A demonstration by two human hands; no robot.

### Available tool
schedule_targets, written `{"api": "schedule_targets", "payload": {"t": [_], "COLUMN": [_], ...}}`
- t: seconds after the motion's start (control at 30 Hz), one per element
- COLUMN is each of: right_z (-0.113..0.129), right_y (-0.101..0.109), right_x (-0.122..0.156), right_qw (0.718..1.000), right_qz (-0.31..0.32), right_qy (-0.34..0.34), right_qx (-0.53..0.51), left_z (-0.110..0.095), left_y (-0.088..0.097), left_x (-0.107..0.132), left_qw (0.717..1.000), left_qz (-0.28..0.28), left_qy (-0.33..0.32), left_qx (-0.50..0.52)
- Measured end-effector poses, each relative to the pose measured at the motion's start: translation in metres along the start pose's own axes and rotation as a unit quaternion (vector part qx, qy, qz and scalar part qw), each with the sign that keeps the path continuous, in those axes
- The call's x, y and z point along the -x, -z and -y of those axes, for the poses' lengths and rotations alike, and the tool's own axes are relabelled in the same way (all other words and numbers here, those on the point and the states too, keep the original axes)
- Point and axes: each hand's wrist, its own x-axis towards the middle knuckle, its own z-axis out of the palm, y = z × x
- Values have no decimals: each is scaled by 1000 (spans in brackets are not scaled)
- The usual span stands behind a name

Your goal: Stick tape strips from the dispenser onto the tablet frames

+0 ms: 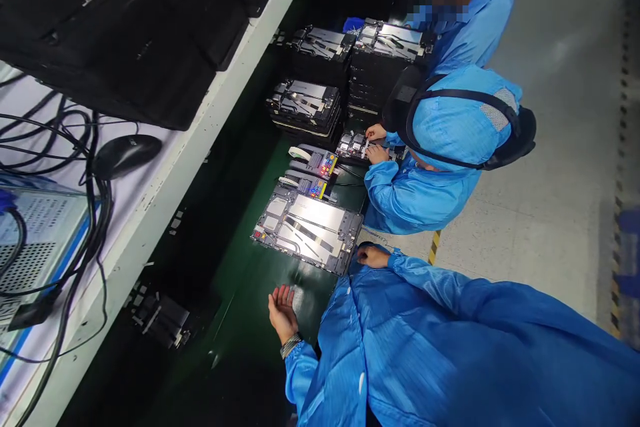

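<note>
An opened tablet chassis [307, 227] with silver plates and flat cables lies on the dark green belt [250, 293] in front of me. My left hand [283, 310] hovers palm up over the belt just short of the chassis, fingers apart and holding nothing, with a metal band on the wrist. My right hand [373, 255] rests by the chassis's near right corner with its fingers curled in; I see nothing in them. Both my arms are in blue sleeves.
Two small fixtures with coloured buttons [320, 173] lie beyond the chassis. A co-worker in blue [440, 147] bends over a small board [353, 145]. Stacks of black trays [305, 107] stand farther along. A mouse [125, 153] and cables lie on the white shelf [165, 173] to the left.
</note>
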Motion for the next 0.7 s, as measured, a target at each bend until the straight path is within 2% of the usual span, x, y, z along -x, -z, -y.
{"api": "schedule_targets", "payload": {"t": [0.17, 0.33, 0.47, 0.7], "right_z": [-24, -47, -49, -49], "right_y": [15, 22, 22, 27], "right_x": [-3, -7, -9, -10], "right_qw": [999, 996, 995, 994], "right_qz": [-32, -57, -58, -53], "right_qy": [-34, -66, -76, -90], "right_qx": [-7, -10, 2, -3], "left_z": [18, 38, 45, 47], "left_y": [-22, -30, -28, -12], "left_x": [5, 8, 14, 18], "left_qw": [999, 998, 996, 988], "left_qz": [1, 2, 12, 12], "left_qy": [6, 13, 26, 41], "left_qx": [-37, -64, -90, -150]}}
